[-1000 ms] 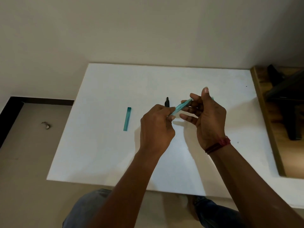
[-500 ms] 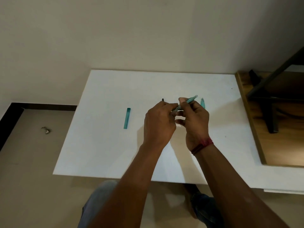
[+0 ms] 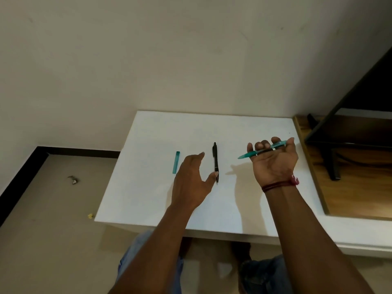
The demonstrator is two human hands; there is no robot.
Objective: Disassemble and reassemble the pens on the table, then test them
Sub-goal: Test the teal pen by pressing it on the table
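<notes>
Hovering loose and spread above the table (image 3: 148, 187), the fingers (image 3: 200, 155) of my left hand (image 3: 191, 183) gripped nothing, the thumb splayed out to the right. My thumb tip sat just beside the near end of the black pen (image 3: 215, 158); whether it touched, I could not tell. That pen lay flat with its long axis running almost straight away from me. On the other side of those fingers, just to their left, lay the teal cap (image 3: 176, 162), also flat and nearly parallel to the black pen, so my open hand hung between the two. My right hand (image 3: 273, 164) was turned palm up, well off to the right, its fingers pinching the teal pen (image 3: 248, 154) crosswise, with the tip pointing left toward the middle of the table. I judged the cap was the piece to fetch next. It lay far nearer my left hand than my right, and a short reach leftward, closing across its narrow width, seemed the natural way to lift it.
</notes>
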